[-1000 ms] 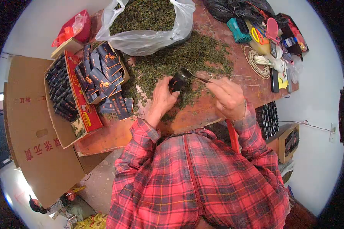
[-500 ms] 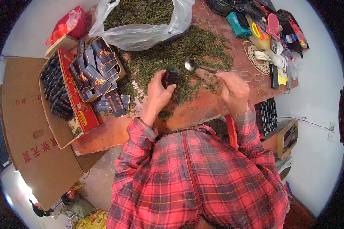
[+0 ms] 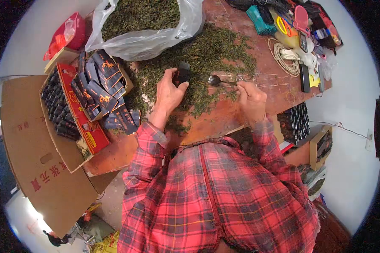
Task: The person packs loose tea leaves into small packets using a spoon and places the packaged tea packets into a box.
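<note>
My left hand [image 3: 171, 92] is closed around a small dark packet [image 3: 182, 75], held low over the loose dried leaves [image 3: 211, 50]. The packet's upper edge looks clear, and how full it is cannot be made out. To the right, my right hand [image 3: 252, 98] grips the handle of a metal spoon [image 3: 214, 80]. The spoon's bowl points left toward the packet, a short gap away from it. Behind my hands, an open clear plastic bag [image 3: 141, 40] holds more of the dried leaves.
At left, a box [image 3: 128, 80] is heaped with flat black packets [image 3: 107, 71]. Beside it, a red-sided carton [image 3: 88, 130] holds rows of filled dark packets [image 3: 57, 101]. Coiled cord [image 3: 280, 59], orange-handled scissors [image 3: 285, 27] and a pink strainer-like item [image 3: 301, 19] lie at right.
Both hands have shifted slightly left in the view, partly with a camera shift. The spoon's bowl has dropped a little and sits farther from the packet.
</note>
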